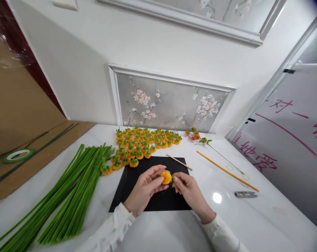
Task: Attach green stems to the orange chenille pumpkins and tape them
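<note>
Over a black mat (137,201), my left hand (147,185) is closed on a small orange pipe-cleaner flower (166,177), its thumb against the petals. My right hand (187,189) pinches at the green base on the flower's right side; its fingertips mostly hide that part. Beyond the mat, many similar orange flowers with green bases (147,138) lie in rows on the white table, stems pointing up. A thin wooden stick (179,162) rests across the mat's far right corner.
Green pipe cleaners (76,189) lie bundled at left. On the right are an orange pipe cleaner (226,170), metal thread snips (246,194) and a finished flower stem (196,136). Green tape (18,155) sits on cardboard at far left. A wall with a framed panel (171,101) stands behind.
</note>
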Action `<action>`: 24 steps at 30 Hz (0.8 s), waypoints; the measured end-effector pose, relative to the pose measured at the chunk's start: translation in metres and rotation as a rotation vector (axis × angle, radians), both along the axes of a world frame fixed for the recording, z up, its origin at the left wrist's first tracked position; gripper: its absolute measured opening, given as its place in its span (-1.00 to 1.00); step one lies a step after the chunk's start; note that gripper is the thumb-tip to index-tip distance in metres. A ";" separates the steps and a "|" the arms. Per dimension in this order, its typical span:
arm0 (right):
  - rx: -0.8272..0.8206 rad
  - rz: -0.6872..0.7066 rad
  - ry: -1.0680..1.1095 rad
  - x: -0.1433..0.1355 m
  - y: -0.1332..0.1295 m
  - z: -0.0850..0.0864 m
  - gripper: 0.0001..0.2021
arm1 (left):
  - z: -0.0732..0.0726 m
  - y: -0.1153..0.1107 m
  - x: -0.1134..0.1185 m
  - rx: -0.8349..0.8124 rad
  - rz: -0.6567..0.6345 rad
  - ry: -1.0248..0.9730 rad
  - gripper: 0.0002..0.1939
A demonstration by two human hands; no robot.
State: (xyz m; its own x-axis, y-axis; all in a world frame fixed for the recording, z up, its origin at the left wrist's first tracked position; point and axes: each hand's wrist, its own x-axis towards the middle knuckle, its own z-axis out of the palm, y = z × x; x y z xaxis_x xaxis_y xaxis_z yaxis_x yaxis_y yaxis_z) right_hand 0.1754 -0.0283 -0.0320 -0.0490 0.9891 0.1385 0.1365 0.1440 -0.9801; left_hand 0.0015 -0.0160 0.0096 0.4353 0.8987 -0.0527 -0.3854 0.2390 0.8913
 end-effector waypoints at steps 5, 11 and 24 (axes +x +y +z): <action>0.009 0.003 -0.057 0.000 -0.001 -0.002 -0.68 | 0.001 -0.002 0.002 -0.015 0.022 0.024 -0.70; 0.006 0.005 -0.097 -0.002 -0.005 0.004 -0.68 | -0.002 0.000 0.003 -0.076 0.082 0.033 -0.73; 0.101 -0.066 -0.232 -0.012 0.013 0.027 -0.70 | -0.017 0.010 -0.006 -0.462 0.122 -0.417 -0.75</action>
